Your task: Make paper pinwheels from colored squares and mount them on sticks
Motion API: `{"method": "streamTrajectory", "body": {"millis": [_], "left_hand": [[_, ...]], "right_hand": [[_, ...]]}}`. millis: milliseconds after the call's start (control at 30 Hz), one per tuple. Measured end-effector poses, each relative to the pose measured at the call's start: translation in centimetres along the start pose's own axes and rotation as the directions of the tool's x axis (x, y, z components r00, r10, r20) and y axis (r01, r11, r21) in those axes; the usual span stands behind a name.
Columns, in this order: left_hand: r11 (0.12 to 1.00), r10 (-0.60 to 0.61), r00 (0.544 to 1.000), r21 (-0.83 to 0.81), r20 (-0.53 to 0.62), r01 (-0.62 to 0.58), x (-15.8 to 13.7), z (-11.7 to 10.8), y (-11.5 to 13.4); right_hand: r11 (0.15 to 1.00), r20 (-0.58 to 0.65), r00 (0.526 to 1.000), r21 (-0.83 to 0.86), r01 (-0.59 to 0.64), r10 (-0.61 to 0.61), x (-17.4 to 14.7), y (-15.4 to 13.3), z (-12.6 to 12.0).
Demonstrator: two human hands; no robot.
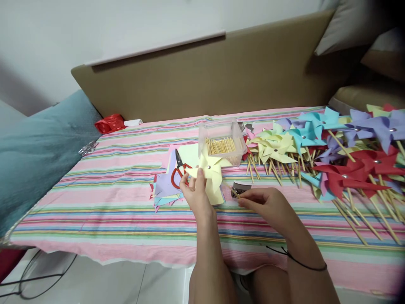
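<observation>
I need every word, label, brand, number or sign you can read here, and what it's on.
None legible.
Small box: any print too small to read.
White box: no print I can make out.
Red bag: none legible.
Pinwheel in the left hand: no writing visible.

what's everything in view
held pinwheel: one, pale yellow, centre
held stick: one, tan, centre
other pinwheels: many, mixed, right
paper: several, mixed, centre
scissors: one, red-handled, on paper
tub: one, clear, centre
tub sticks: many, tan, inside
box: one, grey, centre
bundle: one, red, left
block: one, white, beside bundle
cloth: one, striped, underneath
backrest: one, brown, behind
cover: one, teal, left
cushions: count unclear, pale, upper right
cables: some, black, lower left
wall: one, white, top
left hand: one, bare, holding pinwheel
right hand: one, bare, holding stick
</observation>
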State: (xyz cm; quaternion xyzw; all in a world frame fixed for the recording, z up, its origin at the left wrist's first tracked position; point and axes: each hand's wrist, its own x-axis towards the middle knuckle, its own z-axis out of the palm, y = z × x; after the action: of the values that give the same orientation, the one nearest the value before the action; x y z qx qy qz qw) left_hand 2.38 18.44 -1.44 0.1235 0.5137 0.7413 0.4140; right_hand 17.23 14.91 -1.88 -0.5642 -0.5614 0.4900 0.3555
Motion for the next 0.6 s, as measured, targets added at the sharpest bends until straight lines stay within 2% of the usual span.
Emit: {"method": "streamTrajectory", "body": {"millis": [100,200,300,433,533,600], "left_hand": [[0.998,-0.033,0.999,0.059,0.019,0.032,0.4,-0.4,0.0],[0.996,-0.014,0.999,0.091,0.029,0.012,0.9,-0.8,-0.4],[0.996,0.01,0.999,0.09,0.037,-0.013,1.1,-0.9,-0.9],[0.99,-0.077,0.992,0.128,0.104,0.063,0.8,-0.5,-1.3],[0.985,-0.109,0.985,0.147,0.133,0.089,0.6,-0.3,-1.4],[0.986,-0.114,0.985,0.14,0.13,0.095,0.7,-0.2,-1.3]], "right_hand": [[0.998,-0.128,0.992,0.055,0.011,-0.004,0.1,0.3,-0.2],[0.995,-0.205,0.979,0.097,0.032,-0.012,0.2,0.3,-0.5],[0.99,-0.336,0.941,0.119,0.078,-0.034,0.4,-0.3,-1.2],[0.981,-0.553,0.829,0.101,0.167,-0.084,0.6,-1.1,-4.4],[0.983,-0.667,0.732,-0.003,0.181,-0.137,0.4,-0.6,-9.1],[0.989,-0.747,0.648,-0.119,0.09,-0.149,0.1,0.0,-12.9]]}}
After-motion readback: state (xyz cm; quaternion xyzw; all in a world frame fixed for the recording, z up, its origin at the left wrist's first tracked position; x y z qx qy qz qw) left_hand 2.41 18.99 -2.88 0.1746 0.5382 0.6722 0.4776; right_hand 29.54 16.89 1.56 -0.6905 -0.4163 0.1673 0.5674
